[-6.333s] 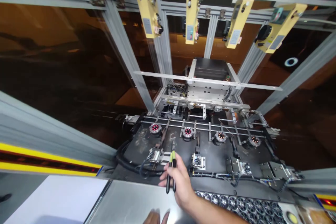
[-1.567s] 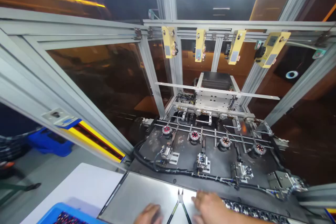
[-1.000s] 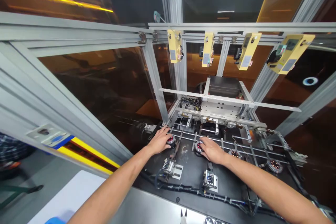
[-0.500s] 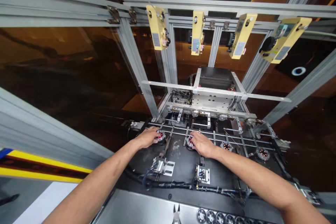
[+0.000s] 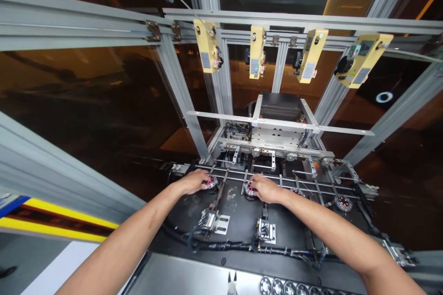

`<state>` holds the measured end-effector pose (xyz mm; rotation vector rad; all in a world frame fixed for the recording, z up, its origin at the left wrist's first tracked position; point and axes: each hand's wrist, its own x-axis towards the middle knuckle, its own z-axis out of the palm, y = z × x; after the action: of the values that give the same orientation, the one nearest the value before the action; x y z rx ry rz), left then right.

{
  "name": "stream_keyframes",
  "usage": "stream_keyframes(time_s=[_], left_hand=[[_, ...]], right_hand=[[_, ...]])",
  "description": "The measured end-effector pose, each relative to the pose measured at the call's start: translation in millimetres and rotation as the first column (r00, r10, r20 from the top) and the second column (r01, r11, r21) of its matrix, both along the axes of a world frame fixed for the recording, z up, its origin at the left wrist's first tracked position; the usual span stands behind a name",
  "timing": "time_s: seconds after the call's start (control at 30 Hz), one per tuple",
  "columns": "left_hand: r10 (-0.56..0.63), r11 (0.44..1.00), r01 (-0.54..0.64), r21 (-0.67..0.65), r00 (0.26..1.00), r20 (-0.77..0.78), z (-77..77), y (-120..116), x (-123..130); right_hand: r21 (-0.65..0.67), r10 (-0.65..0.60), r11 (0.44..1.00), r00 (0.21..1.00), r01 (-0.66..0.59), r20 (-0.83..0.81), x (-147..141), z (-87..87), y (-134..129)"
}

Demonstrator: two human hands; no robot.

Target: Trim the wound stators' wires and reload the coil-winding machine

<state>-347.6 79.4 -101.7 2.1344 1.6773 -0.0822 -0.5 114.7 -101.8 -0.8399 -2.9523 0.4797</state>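
Observation:
My left hand [image 5: 194, 181] is closed at the fingertips on the edge of a round motor stator [image 5: 211, 182] with a red centre, seated at the left of the black machine plate [image 5: 232, 214]. To its right, my right hand [image 5: 268, 189] grips a similar red-centred motor stator [image 5: 248, 188], its fingers bent over the far side. The undersides of both parts are hidden. Another round stator with copper-coloured coils [image 5: 343, 203] sits at the far right, and one more [image 5: 297, 191] is partly covered by my right forearm.
Metal rails [image 5: 277, 179] run just behind the parts. Small clamp units [image 5: 266, 230] and a black cable bundle [image 5: 228, 243] lie nearer me. Cutting pliers [image 5: 232, 283] and several round black-and-silver parts [image 5: 277, 286] rest on the front tray [image 5: 194, 273]. Yellow units [image 5: 256, 53] hang from the frame.
The camera view has shifted slightly, so the hanging units appear lower. Both hands stay at the same two stators, with only slight finger movement.

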Motion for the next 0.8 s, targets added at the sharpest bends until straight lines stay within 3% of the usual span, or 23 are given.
stream_keyframes(time_s=[0.17,0.27,0.37,0.47,0.53,0.57,0.67,0.73,0.8], left_hand=[[0.086,0.99,-0.1,0.104,0.987,0.135,9.1,-13.9,11.8],[0.144,0.965,-0.195,0.173,0.953,0.268,26.5,-37.9,16.3],[0.18,0.933,-0.285,0.222,0.899,0.399,50.1,-90.5,11.7],[0.21,0.906,-0.35,0.237,0.86,0.465,56.4,-165.5,4.7],[0.244,0.893,-0.374,0.25,0.87,0.428,40.2,-215.6,5.8],[0.26,0.894,-0.369,0.256,0.89,0.375,26.0,-237.8,9.0],[0.3,0.891,-0.365,0.269,0.92,0.254,-28.6,-285.8,26.4],[0.351,0.863,-0.4,0.309,0.914,0.204,-62.4,-302.2,40.4],[0.398,0.825,-0.43,0.368,0.903,0.163,-86.8,-309.9,52.1]], right_hand=[[-0.017,-0.038,0.999,0.998,0.037,-0.056,-3.2,5.0,-3.5],[-0.02,-0.068,0.998,0.99,0.066,-0.122,-5.3,20.7,-5.9],[-0.023,-0.075,0.997,0.973,0.072,-0.22,-4.7,50.0,-25.9],[-0.019,-0.025,1.0,0.941,0.02,-0.336,-6.1,75.5,-78.8],[-0.006,0.052,0.998,0.922,-0.059,-0.384,-12.3,74.5,-129.6],[-0.002,0.104,0.994,0.917,-0.114,-0.385,-17.9,66.1,-156.3],[0.057,0.308,0.95,0.905,-0.305,-0.293,-47.0,15.3,-224.9],[0.077,0.33,0.944,0.917,-0.321,-0.224,-73.9,-24.2,-251.7],[0.105,0.326,0.944,0.931,-0.313,-0.162,-100.1,-52.7,-263.9]])
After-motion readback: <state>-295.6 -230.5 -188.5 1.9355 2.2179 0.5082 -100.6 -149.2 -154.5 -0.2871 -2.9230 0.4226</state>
